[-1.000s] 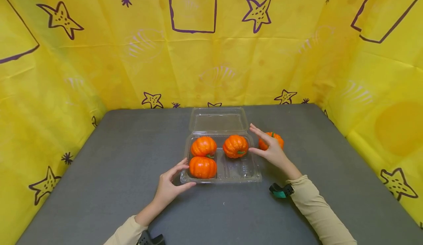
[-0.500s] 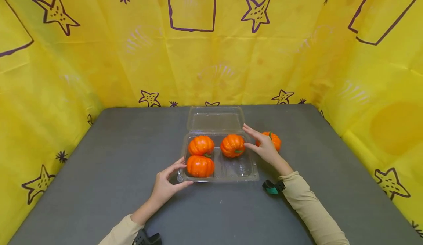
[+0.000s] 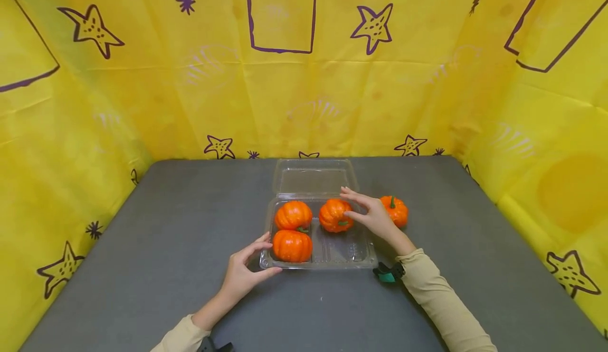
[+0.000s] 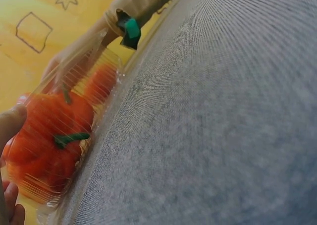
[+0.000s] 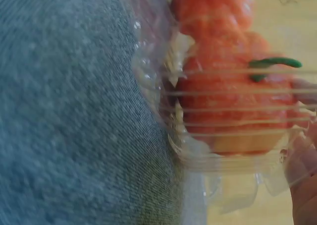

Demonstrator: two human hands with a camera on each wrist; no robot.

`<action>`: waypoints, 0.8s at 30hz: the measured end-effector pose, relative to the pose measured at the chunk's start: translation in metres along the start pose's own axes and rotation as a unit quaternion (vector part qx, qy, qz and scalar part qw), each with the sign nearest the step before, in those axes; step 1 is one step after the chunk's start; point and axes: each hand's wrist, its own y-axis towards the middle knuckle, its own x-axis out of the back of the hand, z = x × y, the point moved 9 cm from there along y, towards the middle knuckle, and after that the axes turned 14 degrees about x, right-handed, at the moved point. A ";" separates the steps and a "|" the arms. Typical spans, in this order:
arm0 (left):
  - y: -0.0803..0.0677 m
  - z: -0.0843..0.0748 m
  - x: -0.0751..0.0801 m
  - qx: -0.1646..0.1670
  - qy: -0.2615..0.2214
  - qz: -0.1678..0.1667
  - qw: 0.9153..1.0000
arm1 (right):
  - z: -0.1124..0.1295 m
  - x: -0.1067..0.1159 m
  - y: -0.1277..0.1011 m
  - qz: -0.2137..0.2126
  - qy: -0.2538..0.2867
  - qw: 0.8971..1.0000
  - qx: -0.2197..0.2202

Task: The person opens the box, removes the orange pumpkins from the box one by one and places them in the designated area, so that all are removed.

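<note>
A clear plastic clamshell container (image 3: 328,264) lies on the table with its lid (image 3: 314,177) folded back. Two toy pumpkins, a back one (image 3: 293,215) and a front one (image 3: 292,246), fill its left compartment. A third toy pumpkin (image 3: 332,216) sits at the back of the right compartment. My left hand (image 3: 242,274) holds the container's front left corner, thumb at the front and fingers along the side. Over the right rim, my right hand (image 3: 375,216) has thumb and fingers spread at the third pumpkin; whether they touch it I cannot tell.
One more toy pumpkin (image 3: 397,212) is on the grey table (image 3: 190,225) to the right of the container, partly behind my right hand. Yellow patterned cloth (image 3: 304,88) hangs at the back and both sides.
My right hand has moved left, from beside the container to over the third pumpkin. That pumpkin appears shifted slightly left. My left hand stays at the corner.
</note>
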 end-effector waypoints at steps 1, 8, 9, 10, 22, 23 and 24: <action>0.000 -0.001 0.000 0.002 0.001 -0.001 1.000 | -0.001 -0.001 0.000 0.003 0.006 1.000 -0.003; -0.001 -0.027 -0.001 0.008 0.008 -0.004 1.000 | -0.001 -0.005 -0.002 0.018 0.034 0.999 -0.013; 0.000 -0.031 -0.001 0.007 0.010 -0.005 1.000 | 0.000 -0.005 -0.002 0.022 0.025 0.999 -0.008; 0.000 -0.034 0.000 0.005 0.011 -0.007 1.000 | 0.000 -0.005 -0.002 0.028 0.015 0.999 -0.001; 0.002 -0.038 0.001 -0.007 0.005 -0.012 1.000 | -0.021 -0.019 -0.017 0.168 -0.030 0.985 0.022; 0.001 -0.038 0.001 -0.009 0.007 -0.014 1.000 | -0.022 -0.019 -0.017 0.171 -0.036 0.985 0.019; 0.001 -0.039 0.001 -0.011 0.008 -0.015 1.000 | -0.023 -0.020 -0.017 0.173 -0.044 0.984 0.017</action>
